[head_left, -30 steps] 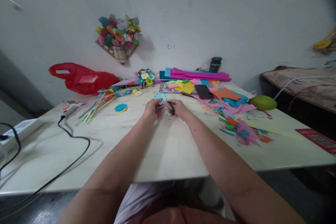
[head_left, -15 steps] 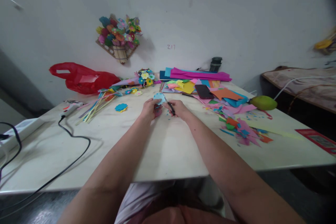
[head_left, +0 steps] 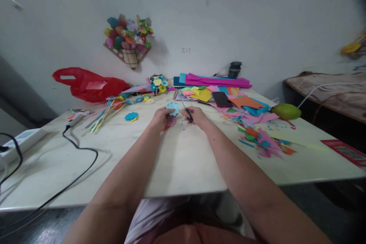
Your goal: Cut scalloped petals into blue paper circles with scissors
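My left hand [head_left: 161,117] pinches a light blue flower-shaped cutout [head_left: 172,108] with a scalloped edge. Below it on the table lies a pink piece [head_left: 170,122], partly hidden by that hand. In my right hand [head_left: 197,116] is a pair of scissors [head_left: 188,114] with dark handles, its blades pointing away from me, just right of the cutout and apart from it. Tiny blue scraps are scattered under the scissors. To the left rests a small stack of blue and yellow flower cutouts [head_left: 131,116].
Coloured scraps [head_left: 265,143], a phone [head_left: 222,99] and a green fruit [head_left: 286,111] lie on the right. At left are pale sticks [head_left: 104,120], a red bag [head_left: 91,85], a glue gun [head_left: 77,117] and a power strip [head_left: 25,141]. Folded sheets [head_left: 217,81] line the back.
The scissors have come away from the cutout's edge, and their blades now point more straight ahead. My left hand has turned the light blue cutout, showing its rounded outline more fully.
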{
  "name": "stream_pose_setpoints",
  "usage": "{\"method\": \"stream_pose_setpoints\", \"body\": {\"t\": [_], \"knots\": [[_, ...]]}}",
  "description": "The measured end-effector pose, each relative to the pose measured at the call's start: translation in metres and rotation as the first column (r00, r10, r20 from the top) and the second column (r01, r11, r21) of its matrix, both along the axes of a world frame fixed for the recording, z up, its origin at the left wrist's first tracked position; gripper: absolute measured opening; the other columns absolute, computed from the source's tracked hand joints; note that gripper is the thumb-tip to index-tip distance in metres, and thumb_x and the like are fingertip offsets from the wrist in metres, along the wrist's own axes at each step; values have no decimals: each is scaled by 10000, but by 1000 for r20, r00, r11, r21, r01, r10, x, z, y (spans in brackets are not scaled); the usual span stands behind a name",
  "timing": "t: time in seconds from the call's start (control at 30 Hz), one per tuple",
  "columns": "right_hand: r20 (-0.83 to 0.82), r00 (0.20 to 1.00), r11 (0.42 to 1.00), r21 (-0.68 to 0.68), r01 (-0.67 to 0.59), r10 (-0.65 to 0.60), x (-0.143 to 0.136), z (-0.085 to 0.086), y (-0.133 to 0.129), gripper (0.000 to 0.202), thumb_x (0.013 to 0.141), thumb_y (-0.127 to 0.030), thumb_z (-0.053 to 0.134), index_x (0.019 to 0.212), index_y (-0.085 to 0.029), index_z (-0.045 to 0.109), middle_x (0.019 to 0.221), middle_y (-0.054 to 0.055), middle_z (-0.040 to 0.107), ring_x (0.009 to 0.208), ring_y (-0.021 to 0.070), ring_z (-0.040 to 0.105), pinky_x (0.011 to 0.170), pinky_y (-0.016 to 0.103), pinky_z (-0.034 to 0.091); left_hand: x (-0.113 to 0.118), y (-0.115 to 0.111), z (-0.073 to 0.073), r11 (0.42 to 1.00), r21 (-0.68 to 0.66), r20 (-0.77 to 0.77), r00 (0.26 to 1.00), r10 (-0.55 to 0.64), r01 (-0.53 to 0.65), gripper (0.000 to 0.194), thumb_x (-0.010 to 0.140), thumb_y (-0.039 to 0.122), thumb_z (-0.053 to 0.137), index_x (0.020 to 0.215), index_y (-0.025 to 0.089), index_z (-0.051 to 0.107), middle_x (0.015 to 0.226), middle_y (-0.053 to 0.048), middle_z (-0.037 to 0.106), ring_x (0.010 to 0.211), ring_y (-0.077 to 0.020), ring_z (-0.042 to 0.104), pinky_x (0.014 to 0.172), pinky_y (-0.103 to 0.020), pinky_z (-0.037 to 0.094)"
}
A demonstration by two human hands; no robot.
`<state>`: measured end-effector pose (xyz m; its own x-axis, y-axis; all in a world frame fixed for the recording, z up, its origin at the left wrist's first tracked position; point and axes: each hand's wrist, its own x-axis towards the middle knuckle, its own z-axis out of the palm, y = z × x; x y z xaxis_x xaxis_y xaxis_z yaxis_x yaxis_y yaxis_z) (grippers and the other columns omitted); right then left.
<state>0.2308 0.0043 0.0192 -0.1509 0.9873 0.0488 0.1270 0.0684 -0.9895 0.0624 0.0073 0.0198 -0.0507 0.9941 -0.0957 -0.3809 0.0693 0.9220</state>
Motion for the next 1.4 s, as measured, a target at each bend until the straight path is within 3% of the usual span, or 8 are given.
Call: {"method": "stream_pose_setpoints", "body": {"t": [0.13,0.33,0.5,0.63,0.8,1.0,1.2,1.4], "knots": [[-30,999,999,27,-19,19,4,-1,2,194,839,-313,784,852,-155,671,546,-37,608,389,60,503,350,157,295,1,1,0,1000,-5,10,1000,0,0,186,598,50,700,739,146,627,677,-43,692,573,-144,649,574,-251,554],[-17,989,989,16,-144,144,13,-2,1,292,849,-404,771,769,-154,645,582,-11,636,414,71,536,346,170,307,0,-1,1,1000,2,18,1000,0,0,186,610,48,690,753,146,623,672,-37,685,559,-130,621,560,-249,562],[-2,977,977,1,-213,213,18,-2,1,263,869,-365,738,749,-153,640,600,5,656,429,78,548,347,177,307,-3,-2,1,1000,1,21,999,-31,31,217,586,53,708,762,151,627,657,-27,658,526,-124,609,538,-236,554],[-55,989,990,3,-139,138,18,-1,2,115,826,-222,746,876,-152,671,583,-24,645,432,81,553,390,177,326,-4,-2,-1,994,-8,-16,994,-107,107,234,563,72,722,756,156,618,608,-6,612,489,-134,596,495,-252,542],[-153,986,998,12,-64,65,15,1,4,303,681,-122,815,944,-153,669,593,-42,654,488,92,586,504,196,411,-2,-3,-2,987,-5,-84,983,-161,161,221,557,75,726,754,141,652,617,-35,648,491,-139,595,475,-248,525],[-227,974,999,35,-19,27,11,4,4,384,609,-177,865,933,-168,660,574,-72,611,506,89,575,524,201,423,4,-6,0,976,-9,-133,967,-217,218,197,537,37,743,701,128,685,630,-56,681,511,-154,623,508,-254,524],[-208,978,999,43,-11,20,7,6,1,319,628,-166,805,910,-171,657,588,-70,602,503,85,552,525,209,434,7,-8,-1,957,-3,-181,941,-287,291,227,501,44,799,678,119,678,661,-67,696,545,-163,635,580,-293,554],[-181,982,999,15,47,-43,7,8,0,303,640,-198,813,900,-173,658,582,-70,577,513,95,558,533,213,444,6,-6,-3,965,14,-183,950,-254,261,219,527,70,800,720,115,706,701,-71,714,555,-154,641,578,-275,551]]}}
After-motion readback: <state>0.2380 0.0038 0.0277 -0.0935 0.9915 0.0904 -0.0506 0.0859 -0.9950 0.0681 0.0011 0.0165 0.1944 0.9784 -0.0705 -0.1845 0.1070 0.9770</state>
